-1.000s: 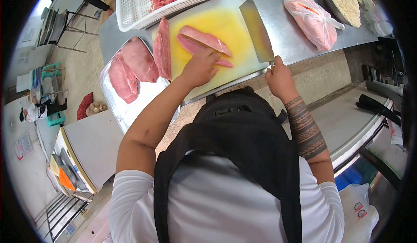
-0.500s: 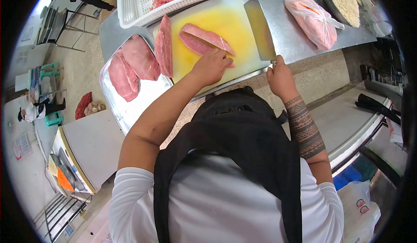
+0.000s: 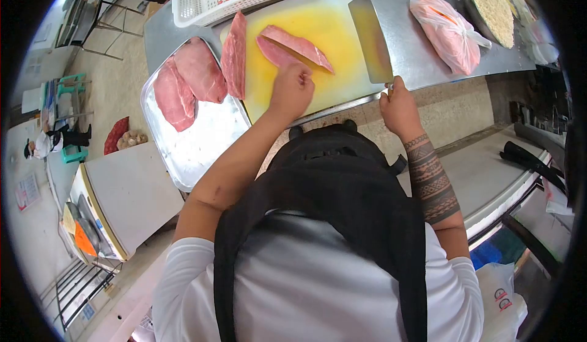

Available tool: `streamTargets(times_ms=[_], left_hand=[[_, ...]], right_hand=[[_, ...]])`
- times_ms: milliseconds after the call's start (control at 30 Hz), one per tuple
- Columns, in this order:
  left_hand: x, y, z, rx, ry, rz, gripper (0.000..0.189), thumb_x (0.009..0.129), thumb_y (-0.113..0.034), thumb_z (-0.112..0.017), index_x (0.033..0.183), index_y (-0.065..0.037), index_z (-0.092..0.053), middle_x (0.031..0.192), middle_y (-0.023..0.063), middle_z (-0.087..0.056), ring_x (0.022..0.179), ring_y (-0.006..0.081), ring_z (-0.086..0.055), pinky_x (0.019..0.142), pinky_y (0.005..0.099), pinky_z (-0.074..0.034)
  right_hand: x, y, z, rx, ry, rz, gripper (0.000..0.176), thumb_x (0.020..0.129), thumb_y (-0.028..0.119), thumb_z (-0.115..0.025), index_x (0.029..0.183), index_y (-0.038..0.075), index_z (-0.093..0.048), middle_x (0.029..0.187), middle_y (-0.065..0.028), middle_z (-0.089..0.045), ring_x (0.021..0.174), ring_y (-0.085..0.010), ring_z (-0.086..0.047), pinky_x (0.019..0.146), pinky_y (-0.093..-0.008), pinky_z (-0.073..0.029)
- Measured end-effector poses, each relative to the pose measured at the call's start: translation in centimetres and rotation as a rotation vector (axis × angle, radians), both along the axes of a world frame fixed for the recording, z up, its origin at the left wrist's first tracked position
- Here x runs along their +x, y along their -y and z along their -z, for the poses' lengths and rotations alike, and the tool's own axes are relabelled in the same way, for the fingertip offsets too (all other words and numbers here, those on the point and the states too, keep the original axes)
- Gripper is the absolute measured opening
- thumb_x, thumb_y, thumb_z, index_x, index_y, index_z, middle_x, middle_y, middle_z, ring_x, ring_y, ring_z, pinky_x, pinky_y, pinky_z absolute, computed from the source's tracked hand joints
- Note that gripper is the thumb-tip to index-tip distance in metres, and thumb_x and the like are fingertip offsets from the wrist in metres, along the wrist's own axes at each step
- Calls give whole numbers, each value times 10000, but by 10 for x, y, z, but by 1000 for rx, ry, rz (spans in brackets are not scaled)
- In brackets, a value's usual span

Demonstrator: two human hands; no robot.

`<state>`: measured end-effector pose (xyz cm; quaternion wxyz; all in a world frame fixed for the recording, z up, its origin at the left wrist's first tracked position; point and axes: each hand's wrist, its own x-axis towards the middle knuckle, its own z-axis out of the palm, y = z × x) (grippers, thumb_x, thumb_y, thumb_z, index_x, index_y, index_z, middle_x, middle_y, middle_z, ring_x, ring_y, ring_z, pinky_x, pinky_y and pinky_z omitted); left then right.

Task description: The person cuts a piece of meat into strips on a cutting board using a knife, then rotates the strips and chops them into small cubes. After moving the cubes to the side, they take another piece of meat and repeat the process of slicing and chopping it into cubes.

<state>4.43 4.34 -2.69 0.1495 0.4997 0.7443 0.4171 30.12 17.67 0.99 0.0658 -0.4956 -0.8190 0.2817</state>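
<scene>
On the yellow-stained cutting board [image 3: 342,36] lie two strips of raw meat, a far strip [image 3: 299,45] and a near strip [image 3: 274,52], with a narrow gap between them. My left hand [image 3: 293,90] is closed, fingers curled, over the near strip's lower end; what its fingers hold, if anything, is hidden. A broad cleaver [image 3: 371,39] is gripped by its handle in my right hand [image 3: 400,106]. Its blade lies over the board's right edge, apart from the meat. A long piece of meat [image 3: 235,58] rests at the board's left edge.
Left of the board, a metal tray [image 3: 211,143] bears large pieces of meat [image 3: 199,70]. A white basket [image 3: 189,3] with diced meat stands behind. To the right are a bagged pink item [image 3: 445,33] and a bowl of pale crumbs [image 3: 491,12]. Other people are at far left.
My left hand has drawn left and its fingers have curled in. A small bit of meat that showed beside it no longer shows. The cleaver stays nearly where it was.
</scene>
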Motion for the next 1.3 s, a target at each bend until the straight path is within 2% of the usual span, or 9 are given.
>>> streamTargets(times_ms=[67, 167, 367, 467, 667, 867, 967, 1167, 1300], left_hand=[[-5, 5, -11, 28, 175, -123, 106, 884, -88, -751, 932, -2, -712, 952, 139, -685, 805, 240, -711, 750, 370, -580], [-16, 12, -26, -314, 272, -184, 147, 879, -69, -756, 992, 2, -693, 968, 142, -716, 812, 217, -717, 763, 342, -585], [-12, 13, 3, -140, 236, -255, 327, 892, -73, -744, 1186, 10, -629, 966, 121, -727, 859, 195, -727, 801, 321, -593], [-10, 7, 29, 59, 401, -246, 348, 884, -79, -759, 1192, 14, -627, 1005, 132, -727, 866, 197, -727, 814, 316, -595], [9, 0, -9, -239, 236, -316, 397, 871, -131, -800, 1200, 9, -628, 1060, 165, -707, 882, 259, -703, 792, 388, -570], [11, -3, 20, -86, -115, -199, 281, 927, -173, -754, 1136, 4, -691, 976, 171, -710, 902, 346, -691, 828, 460, -542], [9, -3, 9, -99, -276, -133, 249, 826, -51, -721, 1074, -34, -719, 999, 182, -679, 1010, 403, -642, 918, 517, -490], [-12, -8, -4, -64, -454, 186, 238, 856, -60, -669, 1083, -54, -737, 1100, 157, -663, 1012, 383, -634, 916, 526, -477], [-13, -10, -13, -72, -397, 142, 170, 882, -47, -669, 1028, -80, -750, 1093, 148, -644, 1045, 381, -641, 901, 493, -514]], right_hand=[[1, -2, -4, 5, -4, -17, 302, 958, 112, -648, 1158, -48, -489, 973, -322, -708, 957, -521, -696, 831, -582, -562], [0, -3, -11, -23, 16, -7, 300, 957, 105, -649, 1156, -56, -492, 978, -321, -710, 974, -519, -699, 846, -574, -567], [2, -8, -8, -24, 20, -30, 318, 955, 108, -652, 1170, -62, -491, 981, -321, -711, 987, -516, -700, 860, -576, -569], [3, -10, -5, -17, 18, -44, 319, 953, 116, -656, 1167, -58, -494, 979, -322, -710, 987, -517, -698, 860, -580, -566], [2, -10, -15, -46, 67, -46, 328, 957, 140, -658, 1178, -44, -499, 996, -315, -714, 1006, -511, -698, 875, -577, -563], [3, -12, -12, -56, 91, -30, 333, 966, 158, -661, 1184, -35, -500, 1022, -302, -718, 1034, -506, -694, 891, -569, -562], [4, -12, -13, -49, 94, -29, 333, 970, 161, -665, 1177, -39, -498, 1030, -311, -716, 1034, -511, -693, 896, -568, -561], [5, -16, -12, -96, 51, -21, 337, 971, 154, -668, 1174, -51, -495, 1031, -334, -706, 1032, -517, -692, 890, -567, -564], [7, -17, -10, -94, 39, -30, 335, 968, 147, -666, 1172, -57, -497, 1020, -336, -705, 1018, -515, -694, 881, -566, -564]])
